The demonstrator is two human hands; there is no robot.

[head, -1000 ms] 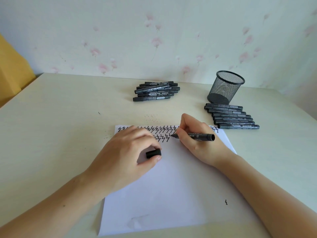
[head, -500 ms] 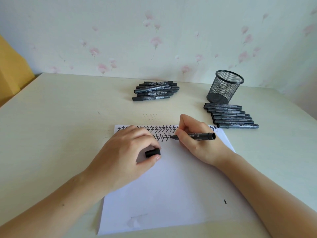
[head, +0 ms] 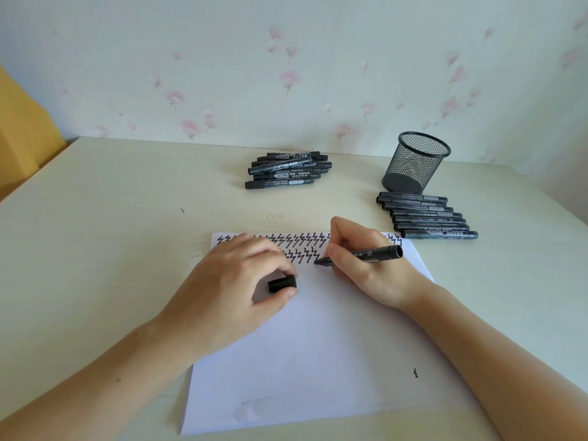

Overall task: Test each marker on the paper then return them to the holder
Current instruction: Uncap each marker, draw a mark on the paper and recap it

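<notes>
Two hands work over a sheet of paper (head: pixel 318 345) on the table (head: pixel 95 233). Right hand (head: pixel 366 265): fingers curled round an uncapped marker (head: pixel 375 253), tip touching the paper at the end of the second row of zigzag marks (head: pixel 302 253). Left hand (head: pixel 235 291): rests on the paper, thumb and fingers pinching the cap (head: pixel 282 284). Mesh holder (head: pixel 413 163): upright, far right. Seven markers (head: pixel 426 216) lie in a row just in front of it. A pile of markers (head: pixel 286 170) lies at the far centre.
</notes>
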